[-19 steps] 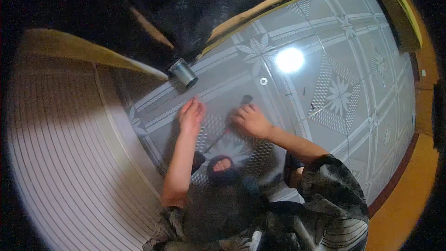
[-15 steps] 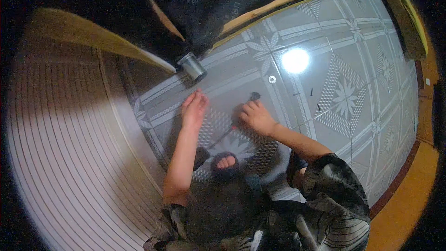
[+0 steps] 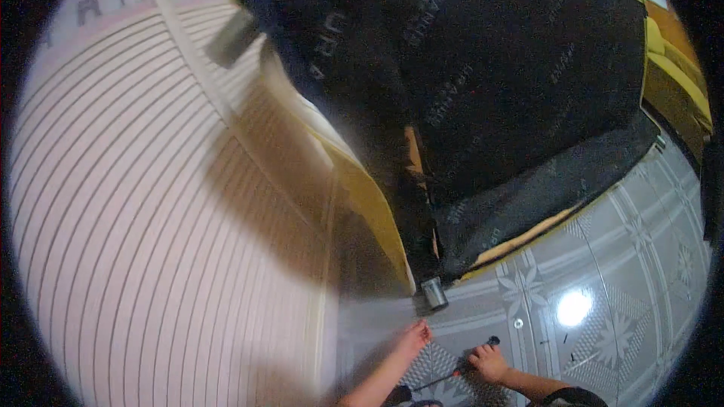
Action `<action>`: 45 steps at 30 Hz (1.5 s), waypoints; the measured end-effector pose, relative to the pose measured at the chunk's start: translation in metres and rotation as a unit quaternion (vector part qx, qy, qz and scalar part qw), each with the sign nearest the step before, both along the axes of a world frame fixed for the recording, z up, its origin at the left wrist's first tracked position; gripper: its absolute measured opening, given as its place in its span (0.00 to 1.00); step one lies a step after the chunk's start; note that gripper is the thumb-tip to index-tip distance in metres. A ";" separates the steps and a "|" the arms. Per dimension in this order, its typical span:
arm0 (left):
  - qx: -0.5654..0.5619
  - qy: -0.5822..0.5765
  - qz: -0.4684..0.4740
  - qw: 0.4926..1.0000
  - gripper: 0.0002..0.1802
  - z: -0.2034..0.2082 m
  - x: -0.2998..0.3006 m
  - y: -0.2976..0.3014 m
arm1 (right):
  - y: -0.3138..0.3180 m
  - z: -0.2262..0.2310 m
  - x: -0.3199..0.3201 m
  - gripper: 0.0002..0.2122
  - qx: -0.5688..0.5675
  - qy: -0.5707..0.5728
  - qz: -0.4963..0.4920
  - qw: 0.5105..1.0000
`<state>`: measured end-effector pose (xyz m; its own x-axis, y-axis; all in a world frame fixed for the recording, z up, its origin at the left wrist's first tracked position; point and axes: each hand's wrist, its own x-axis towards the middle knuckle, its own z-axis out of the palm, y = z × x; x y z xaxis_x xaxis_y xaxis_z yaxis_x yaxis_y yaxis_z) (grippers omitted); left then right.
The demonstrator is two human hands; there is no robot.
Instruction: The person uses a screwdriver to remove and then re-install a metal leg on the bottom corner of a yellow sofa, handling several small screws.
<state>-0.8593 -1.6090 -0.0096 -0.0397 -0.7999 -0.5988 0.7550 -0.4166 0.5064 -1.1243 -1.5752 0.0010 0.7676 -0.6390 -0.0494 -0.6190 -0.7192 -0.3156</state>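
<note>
My left hand (image 3: 414, 338) is held just below a short silver cylindrical leg (image 3: 435, 294) at the lower corner of a tipped-over sofa. Its fingers are drawn together; whatever they pinch, if anything, is too small to make out. A gap shows between the fingertips and the leg. Close to the floor, my right hand (image 3: 490, 364) is closed round the handle of a screwdriver (image 3: 436, 384). The handle's dark end sticks out beyond the fingers, while the thin shaft with a red part points down-left. Black underside fabric (image 3: 520, 83) covers the sofa's bottom.
On the patterned tile floor (image 3: 528, 358) to the right lie a small round disc (image 3: 518, 324) and a few dark screws (image 3: 572, 357). Another silver leg (image 3: 232, 38) juts out at the upper left. A ribbed pale wall (image 3: 136, 218) stands on the left.
The view has tilted up and swung left, so more of the sofa and wall shows and my hands sit lower. Both hands keep about the same places beside the leg and on the screwdriver.
</note>
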 end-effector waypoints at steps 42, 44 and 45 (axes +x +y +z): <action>-0.029 0.066 0.076 0.994 0.12 0.061 0.000 -0.026 | -0.010 0.075 0.023 0.14 0.252 -0.254 -0.236 0.903; -0.041 0.069 0.075 0.994 0.12 0.058 0.003 -0.031 | -0.012 0.076 0.025 0.15 0.266 -0.239 -0.239 0.903; -0.057 0.074 0.070 0.993 0.11 0.057 0.001 -0.035 | -0.014 0.077 0.024 0.16 0.274 -0.224 -0.245 0.903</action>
